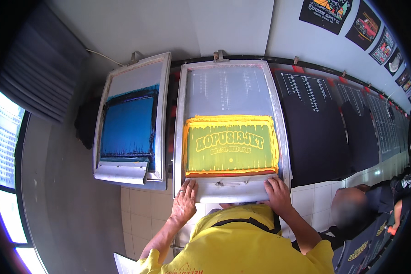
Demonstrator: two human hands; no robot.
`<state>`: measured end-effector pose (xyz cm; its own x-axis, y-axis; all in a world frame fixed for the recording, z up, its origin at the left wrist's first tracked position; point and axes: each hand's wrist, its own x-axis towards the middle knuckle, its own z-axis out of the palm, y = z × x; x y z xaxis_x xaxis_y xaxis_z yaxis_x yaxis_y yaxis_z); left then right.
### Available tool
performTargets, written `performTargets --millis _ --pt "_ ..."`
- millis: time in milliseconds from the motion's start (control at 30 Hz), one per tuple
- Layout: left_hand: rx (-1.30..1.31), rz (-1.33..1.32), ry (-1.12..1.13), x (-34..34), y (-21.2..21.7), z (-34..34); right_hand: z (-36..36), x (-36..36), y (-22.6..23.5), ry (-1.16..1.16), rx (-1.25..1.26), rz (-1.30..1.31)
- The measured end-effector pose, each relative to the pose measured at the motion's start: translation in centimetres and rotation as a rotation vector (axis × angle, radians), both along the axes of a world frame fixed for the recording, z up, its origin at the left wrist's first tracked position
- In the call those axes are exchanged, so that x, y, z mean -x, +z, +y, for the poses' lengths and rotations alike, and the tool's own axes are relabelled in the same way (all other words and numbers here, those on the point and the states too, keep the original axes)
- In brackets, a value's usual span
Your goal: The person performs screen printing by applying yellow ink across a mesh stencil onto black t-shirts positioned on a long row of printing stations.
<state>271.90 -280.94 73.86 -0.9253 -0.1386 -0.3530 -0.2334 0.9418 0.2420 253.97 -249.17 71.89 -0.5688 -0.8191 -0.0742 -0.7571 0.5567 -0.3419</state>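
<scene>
White walls stand behind a long table. Left hand and right hand press flat, fingers spread, on the near edge of a yellow screen. Beside it on the left sits a blue screen; dark shirts lie on the right.

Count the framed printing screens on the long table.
2. The screen with yellow ink lies straight ahead, with the left hand and right hand on its near frame edge. The screen with blue ink lies beside it to the left. Further ones down the table may be hidden.
</scene>
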Motion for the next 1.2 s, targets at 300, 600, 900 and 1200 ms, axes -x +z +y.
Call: performTargets --millis 300,600,900,1200 --pt "-0.168 0.061 0.065 0.2 2.4 -1.1 1.2 1.0 0.6 -0.096 0.195 -0.142" --pt "-0.153 0.306 0.62 0.4 -2.8 -6.2 3.3 4.8 -6.7 -0.954 0.472 -0.355" --pt "-0.056 0.259 0.737 1.7 -3.6 -6.5 2.8 4.7 -8.4 -1.063 0.53 -0.303" --pt "-0.153 0.299 0.835 2.2 -4.1 -6.9 2.0 5.7 -8.7 -1.065 0.413 -0.287"
